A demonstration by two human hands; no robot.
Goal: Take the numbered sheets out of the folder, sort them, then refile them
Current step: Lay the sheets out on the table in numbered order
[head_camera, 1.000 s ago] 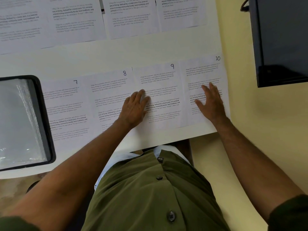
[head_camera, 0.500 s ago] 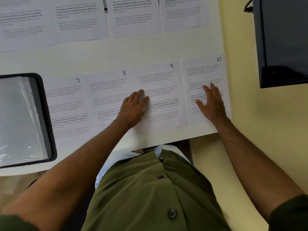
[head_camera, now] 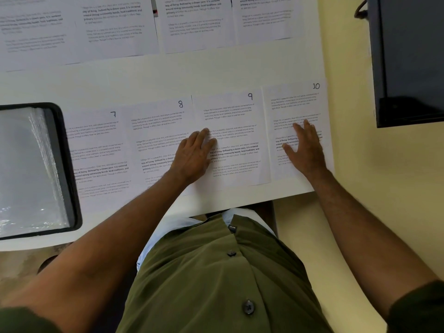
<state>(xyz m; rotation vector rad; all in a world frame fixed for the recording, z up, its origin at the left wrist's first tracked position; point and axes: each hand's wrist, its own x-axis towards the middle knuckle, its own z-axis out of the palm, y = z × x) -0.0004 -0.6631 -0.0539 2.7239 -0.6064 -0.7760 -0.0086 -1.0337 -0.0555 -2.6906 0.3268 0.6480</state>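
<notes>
Your left hand (head_camera: 193, 157) lies flat with straight fingers, pressing where the sheet marked 8 (head_camera: 161, 143) meets the sheet marked 9 (head_camera: 234, 140). Your right hand (head_camera: 304, 147) lies flat too, fingers spread, on the sheet marked 10 (head_camera: 298, 104) at the right end of the near row. Neither hand grips anything, and the two are well apart with sheet 9 between them. The sheet marked 7 (head_camera: 96, 150) sits at the left end of that row, its left edge just beside the folder (head_camera: 64, 164). The folder lies open at the near left of the white table (head_camera: 144, 75), showing clear plastic sleeves (head_camera: 28, 169) inside its black cover. A second row of sheets (head_camera: 120, 27) lies along the far side of the table; their numbers are out of view. A dark box (head_camera: 408, 58) hangs to the right of the table.
</notes>
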